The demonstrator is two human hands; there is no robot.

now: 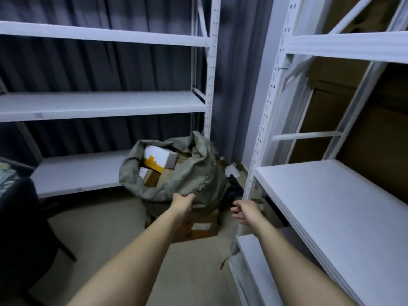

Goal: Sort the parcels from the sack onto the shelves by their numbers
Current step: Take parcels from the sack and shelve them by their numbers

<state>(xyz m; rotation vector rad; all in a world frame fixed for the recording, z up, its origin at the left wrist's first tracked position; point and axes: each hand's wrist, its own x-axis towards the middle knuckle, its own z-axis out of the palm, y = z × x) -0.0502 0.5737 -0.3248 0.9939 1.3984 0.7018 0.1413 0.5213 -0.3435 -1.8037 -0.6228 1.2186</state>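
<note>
Two tall white metal shelf units with perforated uprights filled the view. The left shelves (103, 104) had flat, smooth white boards and stood in front of a dark grey pleated curtain (99, 69). The right shelves (326, 208) ran off the right edge, with large brown cardboard sheets (375, 129) leaning behind them. Pale, matte floor (106, 235) lay between the two units.

A soft, crumpled grey-green cloth sack (194, 173) stood on the floor in the corner between the units, its frayed mouth gaping open. Inside were box-shaped parcels: a white and yellow box (160, 159) on top, and brown cardboard boxes (152, 180) under it, partly hidden by the cloth. No numbers could be made out. A brown cardboard box (198, 228) sat on the floor at the sack's base, half covered by the left forearm.

Part of a dark chair (19, 217) was cut off at the left edge.

Two bare forearms reached forward. The left hand (183, 200) gripped the near rim of the sack, fingers curled over the cloth. The right hand (244, 209) hung just beside the sack, fingers loosely spread, holding nothing. Dark shapes behind it were too blurred to identify.
</note>
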